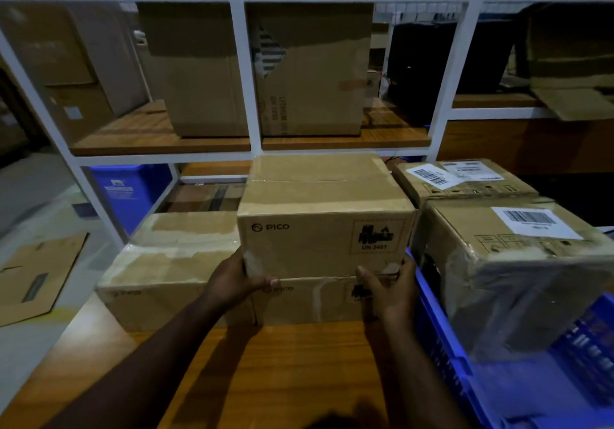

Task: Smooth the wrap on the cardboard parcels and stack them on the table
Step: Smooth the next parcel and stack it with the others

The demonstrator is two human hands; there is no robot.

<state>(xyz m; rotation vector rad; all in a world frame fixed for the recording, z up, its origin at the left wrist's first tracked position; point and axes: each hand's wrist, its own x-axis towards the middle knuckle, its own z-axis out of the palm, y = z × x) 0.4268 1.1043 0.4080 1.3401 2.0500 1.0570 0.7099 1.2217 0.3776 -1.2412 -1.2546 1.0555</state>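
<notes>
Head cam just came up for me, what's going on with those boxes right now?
A person is holding the top PICO box by its lower front corners, left hand and right hand one each side. It sits on a second PICO box on the wooden table. A third wrapped box lies on the left; a labelled parcel sits in the blue crate on the right.

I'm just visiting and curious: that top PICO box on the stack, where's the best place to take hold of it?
At the two lower front corners, from the near side, one hand each. The top PICO box is wide, flat-faced, without handles; the left hand and right hand already hold it there.
</notes>
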